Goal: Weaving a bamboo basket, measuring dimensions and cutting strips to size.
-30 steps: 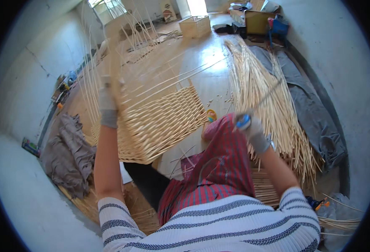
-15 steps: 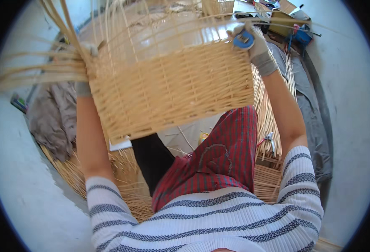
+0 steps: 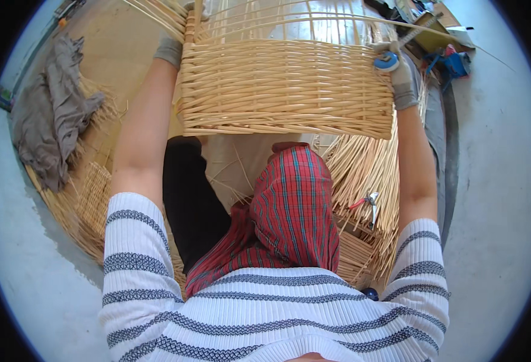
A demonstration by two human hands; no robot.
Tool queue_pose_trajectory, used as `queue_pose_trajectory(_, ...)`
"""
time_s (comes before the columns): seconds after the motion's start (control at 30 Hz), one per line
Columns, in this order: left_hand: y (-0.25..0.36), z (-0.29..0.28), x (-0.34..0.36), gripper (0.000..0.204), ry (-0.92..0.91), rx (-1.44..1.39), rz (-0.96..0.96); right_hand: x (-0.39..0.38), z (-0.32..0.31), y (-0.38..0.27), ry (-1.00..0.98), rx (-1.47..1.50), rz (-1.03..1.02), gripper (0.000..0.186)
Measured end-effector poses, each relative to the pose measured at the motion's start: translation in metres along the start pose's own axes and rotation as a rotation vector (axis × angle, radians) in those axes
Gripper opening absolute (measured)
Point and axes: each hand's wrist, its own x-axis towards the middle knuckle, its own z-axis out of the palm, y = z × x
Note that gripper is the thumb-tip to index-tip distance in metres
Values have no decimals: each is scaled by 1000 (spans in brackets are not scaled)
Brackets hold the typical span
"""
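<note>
A partly woven wicker basket (image 3: 289, 90) hangs raised in front of me, its pale woven side facing me. Long unwoven stakes stand up from its top edge and trail off at the corners. My left hand (image 3: 190, 13), gloved, grips the basket's upper left corner by the bundled stakes; its fingers are largely hidden behind them. At the upper right edge my right hand (image 3: 403, 75), also gloved, is closed round a blue tape measure (image 3: 386, 61) pressed against the basket's side. A pale strip runs up and away from beside that hand.
Cut willow rods (image 3: 362, 175) lie in a pile at right, with red-handled pruning shears (image 3: 368, 204) on them. A grey cloth (image 3: 51, 114) lies at left, above a woven panel (image 3: 95, 193). A blue tool (image 3: 452, 63) and a box are at far right. Red checked cloth (image 3: 295, 199) covers my knee.
The basket has been raised and moved right, and its tilt has levelled out. Both hands travelled with it, keeping their holds. My view has shifted, showing more floor at left.
</note>
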Motion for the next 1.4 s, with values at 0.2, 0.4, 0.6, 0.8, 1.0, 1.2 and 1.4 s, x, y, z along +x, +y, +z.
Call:
queue_pose_trajectory(0.2, -81, 83, -65, 32, 184, 24, 80, -46, 79, -3, -20, 337, 188, 52)
queue_pose_trajectory(0.4, -51, 222, -122, 50, 436, -275, 154, -71, 27, -28, -18, 57, 129, 60)
queue_pose_trajectory(0.6, -56, 180, -143, 52, 477, -322, 212, -74, 59, -7, 186, 8, 11, 57)
queue_pose_trajectory(0.8, -50, 160, -150, 53, 174, -268, 269, -62, 2, 10, -369, 316, -30, 47)
queue_pose_trajectory(1.0, -34, 186, -157, 53, 130, -155, 284, -73, 20, 12, -135, 255, -93, 46)
queue_pose_trajectory(1.2, -10, 206, -163, 49, -293, -621, 114, -85, 58, -5, -358, 351, -163, 51)
queue_pose_trajectory(1.4, -6, 182, -155, 53, -308, -108, 313, -86, 82, -3, -186, 312, -217, 43)
